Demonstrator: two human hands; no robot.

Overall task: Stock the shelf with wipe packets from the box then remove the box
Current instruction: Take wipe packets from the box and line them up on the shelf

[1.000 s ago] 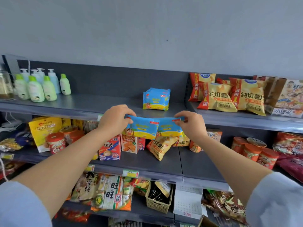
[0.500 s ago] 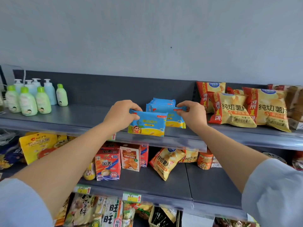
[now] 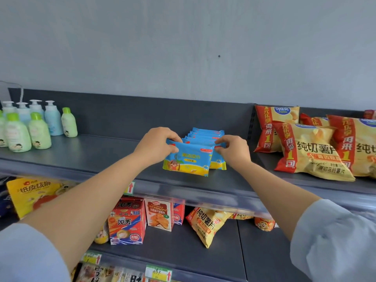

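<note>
Standing upright, long axis left-right, the front wipe packet is pinched by left hand and right hand fingers.

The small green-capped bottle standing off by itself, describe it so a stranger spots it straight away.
Look at the top shelf, far left, where the lotion bottles cluster. The small green-capped bottle stands at the cluster's right end against the back panel: shortest there, with no pump head.
</note>
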